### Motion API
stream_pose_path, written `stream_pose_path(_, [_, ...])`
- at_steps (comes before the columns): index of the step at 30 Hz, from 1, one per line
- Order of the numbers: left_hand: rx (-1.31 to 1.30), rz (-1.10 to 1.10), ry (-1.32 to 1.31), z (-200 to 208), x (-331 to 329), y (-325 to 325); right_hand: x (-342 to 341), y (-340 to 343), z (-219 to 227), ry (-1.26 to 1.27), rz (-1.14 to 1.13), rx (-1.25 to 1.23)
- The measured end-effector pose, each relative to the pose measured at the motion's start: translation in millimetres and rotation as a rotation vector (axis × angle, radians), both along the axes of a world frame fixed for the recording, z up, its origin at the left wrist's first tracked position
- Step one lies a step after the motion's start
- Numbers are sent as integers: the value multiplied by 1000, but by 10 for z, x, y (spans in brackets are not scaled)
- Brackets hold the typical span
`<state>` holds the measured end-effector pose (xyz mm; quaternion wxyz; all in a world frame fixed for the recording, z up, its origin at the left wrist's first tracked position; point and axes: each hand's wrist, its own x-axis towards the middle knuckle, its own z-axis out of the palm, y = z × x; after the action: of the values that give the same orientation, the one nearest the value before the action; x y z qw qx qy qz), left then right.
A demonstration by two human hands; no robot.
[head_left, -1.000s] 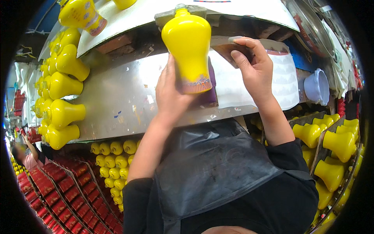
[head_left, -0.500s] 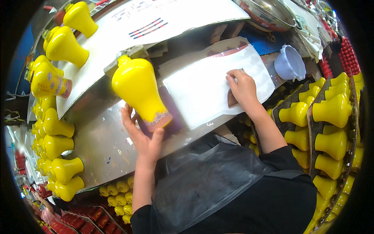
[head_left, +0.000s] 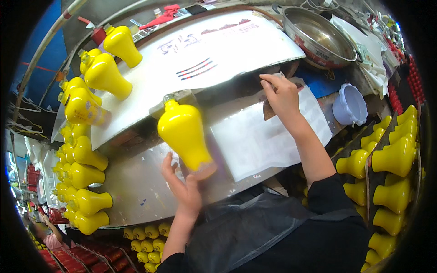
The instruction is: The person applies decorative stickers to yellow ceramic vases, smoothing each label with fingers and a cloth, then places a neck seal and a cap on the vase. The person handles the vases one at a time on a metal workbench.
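A glossy yellow vase [head_left: 182, 132] lies tilted, its neck at a grey block [head_left: 175, 101] and its foot toward me. A pinkish patterned band [head_left: 201, 171] rings the foot, slightly blurred. My left hand [head_left: 184, 186] is beside the foot, fingers spread and thumb close to the band; whether it touches is unclear. Above a white sheet [head_left: 255, 145], my right hand [head_left: 282, 95] has its fingers bent together. A flat dark brown piece [head_left: 269, 111] hangs from that hand. Part of a similar patterned strip shows at the sheet's far edge.
Several yellow vases [head_left: 109, 75] stand along the left side. A white board with printed strips [head_left: 195, 69] lies at the back. Right of the sheet are a pale blue bucket [head_left: 349, 104] and a large metal pan [head_left: 318, 34]. Racks of yellow vases [head_left: 393, 157] line the right.
The view has shifted, so the table sits lower and further right. My right hand has moved toward the sheet's far edge with the brown piece. My left hand stays by the vase's foot.
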<state>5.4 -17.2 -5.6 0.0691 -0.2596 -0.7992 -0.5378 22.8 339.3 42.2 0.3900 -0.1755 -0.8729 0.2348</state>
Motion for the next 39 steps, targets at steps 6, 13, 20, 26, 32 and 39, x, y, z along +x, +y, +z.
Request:
stream_pose_path(6, [1, -20, -23, -82, 81, 15, -706, 119, 443, -90, 170, 115])
stream_pose_path(13, [18, -33, 19, -152, 78, -13, -1576, 153, 640, -528, 215, 190])
stream_pose_path(20, [-22, -71, 13, -207, -2, -48, -2010, 470, 576, -756, -24, 354])
stream_pose_path(26, [37, -93, 24, -156, -39, -34, -1984, 595, 488, -803, -41, 321])
stream_pose_path(32, [51, -94, -2, -128, -32, -19, -1814, 733, 532, -753, 23, 199])
stream_pose_path(39, [42, -81, -16, -106, 5, -28, -1654, 548, 662, -908, -15, 379])
